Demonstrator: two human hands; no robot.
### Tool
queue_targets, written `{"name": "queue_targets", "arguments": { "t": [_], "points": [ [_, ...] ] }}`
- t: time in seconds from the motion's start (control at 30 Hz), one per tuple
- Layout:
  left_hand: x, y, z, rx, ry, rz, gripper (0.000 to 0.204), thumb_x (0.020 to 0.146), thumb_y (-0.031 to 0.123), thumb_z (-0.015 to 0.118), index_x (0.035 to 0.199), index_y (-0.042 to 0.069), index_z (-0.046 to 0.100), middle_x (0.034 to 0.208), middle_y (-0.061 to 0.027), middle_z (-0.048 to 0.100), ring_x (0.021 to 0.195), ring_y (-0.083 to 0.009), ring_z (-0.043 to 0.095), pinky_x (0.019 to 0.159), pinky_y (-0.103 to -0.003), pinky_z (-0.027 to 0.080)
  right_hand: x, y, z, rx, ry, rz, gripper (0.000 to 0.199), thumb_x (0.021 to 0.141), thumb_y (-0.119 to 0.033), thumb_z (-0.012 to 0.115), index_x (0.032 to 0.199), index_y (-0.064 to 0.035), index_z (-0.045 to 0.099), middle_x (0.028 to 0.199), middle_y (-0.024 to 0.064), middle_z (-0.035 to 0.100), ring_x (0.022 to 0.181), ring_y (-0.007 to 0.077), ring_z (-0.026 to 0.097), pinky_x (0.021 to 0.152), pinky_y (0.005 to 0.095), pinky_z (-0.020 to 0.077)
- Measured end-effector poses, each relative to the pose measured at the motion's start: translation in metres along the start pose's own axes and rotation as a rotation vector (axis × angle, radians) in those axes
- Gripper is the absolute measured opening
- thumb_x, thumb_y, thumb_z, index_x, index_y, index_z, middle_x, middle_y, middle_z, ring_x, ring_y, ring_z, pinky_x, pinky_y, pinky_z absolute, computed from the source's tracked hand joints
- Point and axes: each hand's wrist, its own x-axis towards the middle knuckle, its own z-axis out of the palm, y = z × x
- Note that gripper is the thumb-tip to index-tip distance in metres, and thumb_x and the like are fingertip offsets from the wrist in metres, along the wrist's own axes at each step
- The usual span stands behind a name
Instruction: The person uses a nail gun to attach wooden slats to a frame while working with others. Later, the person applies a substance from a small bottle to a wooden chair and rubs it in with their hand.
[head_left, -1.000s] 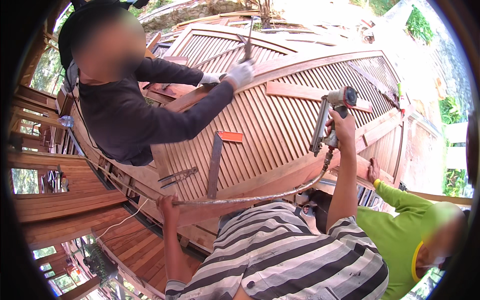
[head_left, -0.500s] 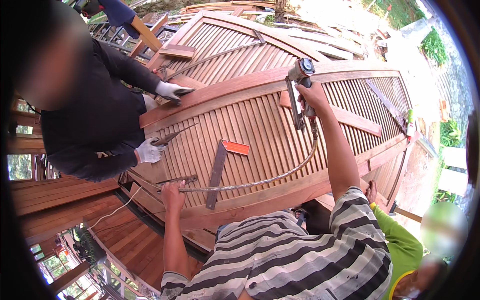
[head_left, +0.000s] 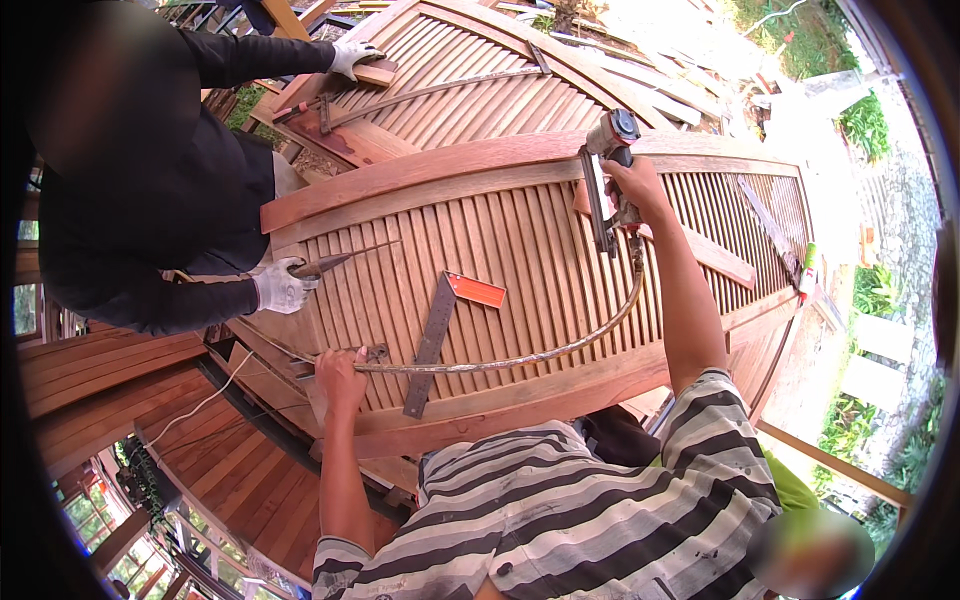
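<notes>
Raised over the louvered wooden panel, my right hand grips a nail gun by its handle. An air hose hangs from the gun and curves left across the slats. My left hand is closed around that hose at the panel's near left edge. Beside it, partly covered, is a metal bar end. A try square with an orange handle lies on the slats between my hands. Behind the nail gun, a loose wooden strip lies across the slats.
At left, a co-worker's gloved hand holds a pointed blade tool; the other glove rests on a wood block. A bar clamp spans a second panel. A metal square and a tube lie right.
The co-worker's upper glove has moved from the panel's frame to the wood block behind it. The person in green has withdrawn a hand from the panel's right side. My grips stay the same.
</notes>
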Motion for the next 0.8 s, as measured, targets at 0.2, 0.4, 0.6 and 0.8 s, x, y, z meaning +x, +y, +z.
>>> {"name": "queue_targets", "arguments": {
  "t": [0.2,0.4,0.6,0.8],
  "points": [
    [0.004,-0.006,0.004,-0.004,0.004,-0.011,0.037,0.099,0.028,0.066,0.075,0.002,0.074,0.079,-0.0156,0.071,0.084,-0.0338,0.063,0.087,-0.046,0.045,0.000,-0.003,0.001,0.011,0.009,0.016,0.031,0.094,-0.024,0.070,0.088,0.0065,0.069,0.064,0.0100,0.067,0.050,0.0150,0.063,0.047,0.0299,0.0484],
    [0.003,-0.006,0.008,-0.013,-0.031,-0.022,0.037,0.100,0.030,0.066,0.077,0.002,0.075,0.079,-0.0150,0.072,0.087,-0.0331,0.064,0.089,-0.046,0.044,0.004,-0.007,0.004,-0.032,0.005,0.052,0.034,0.093,-0.025,0.071,0.091,0.0087,0.070,0.064,0.0115,0.067,0.049,0.0159,0.063,0.047,0.0306,0.0489],
    [0.001,-0.007,0.011,0.010,-0.066,-0.016,0.036,0.100,0.029,0.065,0.078,0.002,0.076,0.082,-0.0150,0.073,0.089,-0.0319,0.064,0.090,-0.045,0.043,0.005,-0.016,0.005,-0.091,-0.012,0.049,0.035,0.092,-0.025,0.071,0.090,0.0093,0.070,0.064,0.0128,0.067,0.049,0.0174,0.063,0.047,0.0316,0.0495],
    [0.003,-0.005,0.013,0.026,-0.078,-0.039,0.034,0.100,0.027,0.065,0.079,0.002,0.076,0.083,-0.0147,0.073,0.089,-0.0313,0.064,0.090,-0.044,0.042,0.005,-0.017,0.005,-0.107,-0.001,0.043,0.036,0.092,-0.027,0.071,0.088,0.0079,0.070,0.065,0.0126,0.067,0.050,0.0175,0.063,0.048,0.0321,0.0497]
  ]
}}
